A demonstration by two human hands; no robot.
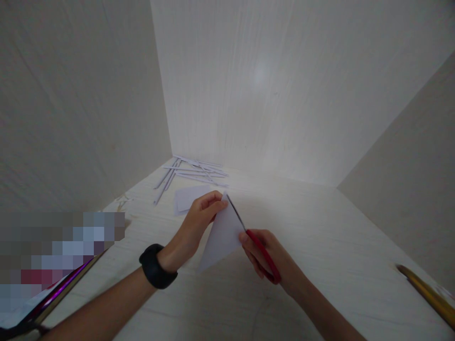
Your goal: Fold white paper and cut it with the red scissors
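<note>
Right hand (266, 258) is closed through the red handles of the scissors (249, 232). The blades run up and away along the right edge of the white paper sheet (223, 237). I can't tell whether the blades are parted or shut: they read as one thin dark line.

Left hand (201, 215) pinches the sheet at its top corner, fingers curled over the far edge and just beside the blade tip. There is a black wristband (156, 266) on that wrist.

Risks, as I judge them:
- The left fingertips sit very close to the blade tip, so a nick is likely if the cut runs to that corner.
- The sheet is held at one corner only, in the air above the tabletop (320, 246). The lower part hangs free, so it could flex or twist and the cut line would wander or tear.
- The blades hug the paper edge, so a thin offcut may fold into the blades rather than shear.

Position: the sheet is between the two hands. It sits below and right of the left-hand pinch and left of the scissor handles, over the middle of the tabletop.

Cut paper strips (194, 173) are piled at the far left corner, with a small paper piece (188, 198) just in front of them. A yellow stick-like object (430, 296) lies at the right edge; I can't tell what it is.
</note>
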